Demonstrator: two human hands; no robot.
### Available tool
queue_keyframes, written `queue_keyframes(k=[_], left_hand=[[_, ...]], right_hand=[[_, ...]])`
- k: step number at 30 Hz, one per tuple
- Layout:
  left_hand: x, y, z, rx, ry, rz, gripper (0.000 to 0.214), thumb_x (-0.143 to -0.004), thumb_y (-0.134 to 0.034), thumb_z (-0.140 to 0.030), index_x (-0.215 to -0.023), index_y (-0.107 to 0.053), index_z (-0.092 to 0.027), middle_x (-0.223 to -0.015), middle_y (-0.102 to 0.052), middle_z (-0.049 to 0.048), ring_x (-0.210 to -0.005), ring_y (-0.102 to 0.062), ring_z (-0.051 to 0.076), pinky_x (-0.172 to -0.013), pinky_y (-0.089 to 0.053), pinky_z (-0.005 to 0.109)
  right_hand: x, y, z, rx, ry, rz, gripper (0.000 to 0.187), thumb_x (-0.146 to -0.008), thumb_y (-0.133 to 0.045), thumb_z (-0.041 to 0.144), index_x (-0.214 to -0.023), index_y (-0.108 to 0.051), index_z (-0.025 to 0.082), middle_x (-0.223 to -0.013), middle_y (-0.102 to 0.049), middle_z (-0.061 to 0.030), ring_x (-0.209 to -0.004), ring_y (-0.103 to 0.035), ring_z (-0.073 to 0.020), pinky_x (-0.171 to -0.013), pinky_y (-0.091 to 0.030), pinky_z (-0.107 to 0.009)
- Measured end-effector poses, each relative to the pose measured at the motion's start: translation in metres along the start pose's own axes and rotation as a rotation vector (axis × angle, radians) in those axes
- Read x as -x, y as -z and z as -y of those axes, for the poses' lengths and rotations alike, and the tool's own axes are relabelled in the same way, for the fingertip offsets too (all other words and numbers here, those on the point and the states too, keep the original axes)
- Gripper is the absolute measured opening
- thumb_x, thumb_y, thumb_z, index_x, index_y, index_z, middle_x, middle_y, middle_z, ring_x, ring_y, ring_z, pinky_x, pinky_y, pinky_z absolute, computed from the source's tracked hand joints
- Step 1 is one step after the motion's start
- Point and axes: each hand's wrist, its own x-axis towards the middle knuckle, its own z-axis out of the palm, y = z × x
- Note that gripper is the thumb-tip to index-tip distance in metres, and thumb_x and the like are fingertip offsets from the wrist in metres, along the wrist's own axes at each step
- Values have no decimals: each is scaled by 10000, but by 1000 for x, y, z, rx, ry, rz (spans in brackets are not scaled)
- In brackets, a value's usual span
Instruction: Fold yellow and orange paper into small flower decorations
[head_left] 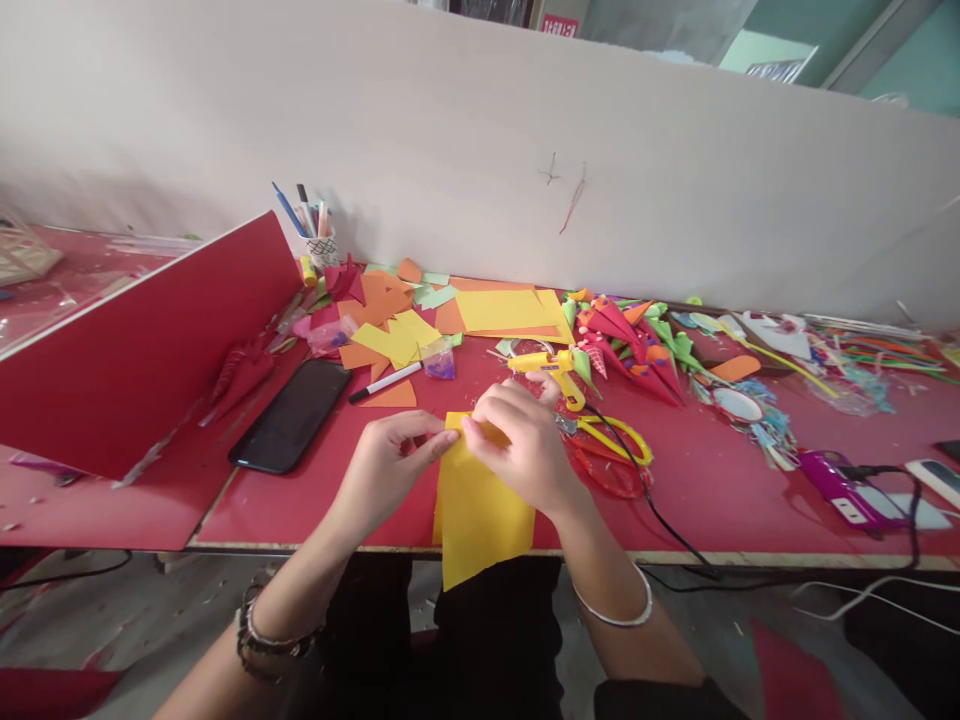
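Note:
A sheet of yellow felt or craft paper (487,520) hangs over the table's front edge, its near end slanting down above my lap. My left hand (401,455) pinches its far left corner between thumb and fingers. On the far edge, close beside it, my right hand (521,440) grips the same sheet with thumb and curled fingers. Just beyond my right hand lies a yellow glue gun (551,372). Yellow-handled scissors (611,435) rest to its right, their blades partly hidden behind my hand.
A black phone (291,415) and a white marker (385,383) lie on the left. Yellow and orange scraps (506,312) spread along the back, near several red and green cones (626,335). A red board (150,350) stands at left. A black cord (667,525) runs to a purple power strip (847,490).

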Motion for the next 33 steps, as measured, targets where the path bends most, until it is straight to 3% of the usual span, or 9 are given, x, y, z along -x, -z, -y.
queue_keyframes(k=[5, 10, 13, 16, 19, 24, 28, 33], left_hand=[[0, 2, -2, 8, 15, 5, 283, -756, -545, -349, -555, -540, -149, -536, -489, -31, -528, -394, 83, -497, -308, 191], [-1, 4, -1, 63, 106, -63, 218, -726, -565, -323, -600, -600, -149, -521, -534, -23, -480, -449, 77, -474, -360, 178], [-2, 6, 1, 116, 129, -114, 193, -709, -581, -310, -610, -614, -148, -529, -559, -13, -474, -493, 84, -461, -392, 174], [-2, 7, 2, 133, 139, -148, 186, -699, -599, -302, -593, -616, -150, -514, -563, -19, -475, -518, 85, -466, -409, 169], [-1, 7, 3, 132, 161, -158, 180, -696, -606, -303, -602, -622, -150, -487, -563, -27, -461, -521, 84, -473, -415, 169], [-1, 5, 5, 99, 187, -176, 190, -706, -593, -319, -628, -627, -148, -465, -554, -32, -456, -517, 88, -477, -410, 171], [-1, 4, 7, 29, 171, -192, 204, -716, -581, -331, -629, -614, -149, -508, -565, -26, -480, -516, 89, -476, -394, 170], [1, 6, 11, -128, 46, -231, 261, -745, -551, -360, -597, -589, -149, -565, -577, -13, -520, -497, 96, -494, -378, 179]], right_hand=[[1, 1, 2, -48, -11, 19, 157, -809, -448, 219, -652, -429, 216, -639, -530, 54, -675, -512, -112, -902, -236, -379], [3, -2, -1, -96, -161, -172, 98, -767, -536, 298, -793, -474, 227, -857, -555, -10, -872, -527, -177, -901, -279, -403], [8, -7, -6, -259, -322, -273, 358, -717, -592, 345, -1018, -438, 225, -975, -527, -56, -940, -510, -203, -863, -367, -392], [16, -14, -10, -533, -476, -202, 499, -708, -601, 363, -1135, -380, 231, -937, -542, -48, -854, -554, -184, -771, -455, -348], [21, -18, -12, -727, -586, -144, 481, -700, -609, 361, -1122, -413, 239, -902, -556, -38, -747, -579, -164, -667, -497, -311], [22, -16, -12, -850, -703, -151, 379, -691, -618, 341, -1029, -488, 229, -1018, -548, -47, -750, -578, -154, -628, -500, -284], [21, -13, -12, -865, -721, -154, 345, -697, -612, 337, -1006, -507, 226, -830, -582, -5, -620, -547, -127, -550, -464, -253], [25, -12, -16, -889, -679, -85, 230, -744, -557, 365, -912, -548, 208, -662, -560, 20, -533, -513, -110, -474, -401, -221]])
